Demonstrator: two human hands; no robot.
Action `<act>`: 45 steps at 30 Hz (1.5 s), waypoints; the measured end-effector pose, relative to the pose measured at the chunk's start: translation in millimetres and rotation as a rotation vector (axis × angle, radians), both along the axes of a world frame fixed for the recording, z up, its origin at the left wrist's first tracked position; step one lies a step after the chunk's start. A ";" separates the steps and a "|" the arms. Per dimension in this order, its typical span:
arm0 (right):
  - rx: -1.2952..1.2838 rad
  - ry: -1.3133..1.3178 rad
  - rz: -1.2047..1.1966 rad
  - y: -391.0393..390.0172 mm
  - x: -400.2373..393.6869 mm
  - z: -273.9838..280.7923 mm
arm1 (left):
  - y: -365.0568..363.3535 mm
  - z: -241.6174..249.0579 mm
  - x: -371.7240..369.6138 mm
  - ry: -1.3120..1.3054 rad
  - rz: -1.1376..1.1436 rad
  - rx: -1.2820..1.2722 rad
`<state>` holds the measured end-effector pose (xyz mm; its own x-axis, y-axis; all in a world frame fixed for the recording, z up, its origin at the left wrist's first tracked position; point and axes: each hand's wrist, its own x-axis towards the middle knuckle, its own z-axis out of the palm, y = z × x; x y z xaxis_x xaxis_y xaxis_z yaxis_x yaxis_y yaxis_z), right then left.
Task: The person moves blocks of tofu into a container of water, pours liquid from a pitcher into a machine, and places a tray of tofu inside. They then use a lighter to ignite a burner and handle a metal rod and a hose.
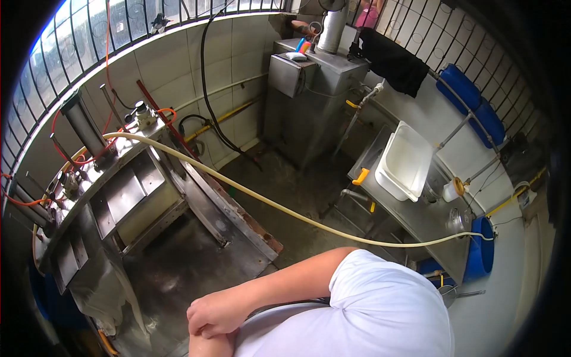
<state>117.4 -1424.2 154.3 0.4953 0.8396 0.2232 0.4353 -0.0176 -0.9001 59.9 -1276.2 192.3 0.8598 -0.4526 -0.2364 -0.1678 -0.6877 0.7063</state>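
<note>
My right hand (215, 313) lies across my other forearm (209, 346) at the bottom of the view, its fingers curled over it. The right arm comes in from a white sleeve (386, 303). Only a short piece of the left forearm shows; my left hand is out of the frame. Just beyond the hands is a steel work surface (184, 253), part of a machine with metal plates (123, 194) and upright cylinders (84, 128). A crumpled pale sheet (107, 285) hangs at its left side.
A cream hose (285, 215) stretches from the machine to a blue barrel (480, 250). On the right, a white tub (405, 160) stands on a steel sink counter (410, 223). A metal cabinet (318, 107) fills the back corner. Black cloth (392, 62) hangs near blue containers (473, 104).
</note>
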 end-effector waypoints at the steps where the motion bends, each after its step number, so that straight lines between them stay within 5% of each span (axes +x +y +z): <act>1: 0.000 -0.004 -0.001 -1.1 1.0 0.4 | 1.1 0.2 1.2 -0.003 -0.015 0.004; 12: -0.025 0.299 0.048 7.6 17.3 -0.5 | 16.1 -3.8 10.2 -0.011 -0.129 0.044; 22: 0.020 0.236 -0.097 13.7 20.1 -2.9 | 36.1 -8.2 15.0 -0.057 -0.234 0.061; 28: -0.018 0.038 -0.039 18.1 20.4 -5.1 | 36.8 -23.0 28.4 -0.035 -0.075 0.059; 32: 0.214 -0.057 -0.179 24.8 21.9 -1.7 | 57.2 -53.3 49.0 0.113 0.038 -0.268; 34: 0.190 0.080 -0.231 22.7 32.2 2.9 | 68.5 -71.2 71.8 0.019 -0.026 -0.224; 38: -0.028 0.021 -0.596 5.6 97.7 -27.6 | 74.9 -152.1 123.9 -0.033 0.460 -0.427; 40: -0.090 -0.058 -0.825 -9.3 148.0 -56.2 | 84.0 -180.1 168.1 0.340 0.741 -0.774; 44: -0.347 -0.287 -1.231 -54.9 287.2 -146.9 | 90.3 -194.2 254.3 0.400 1.147 -1.028; 45: -0.484 -0.050 -1.245 -49.3 294.2 -117.6 | 91.9 -199.8 270.8 0.455 1.213 -1.089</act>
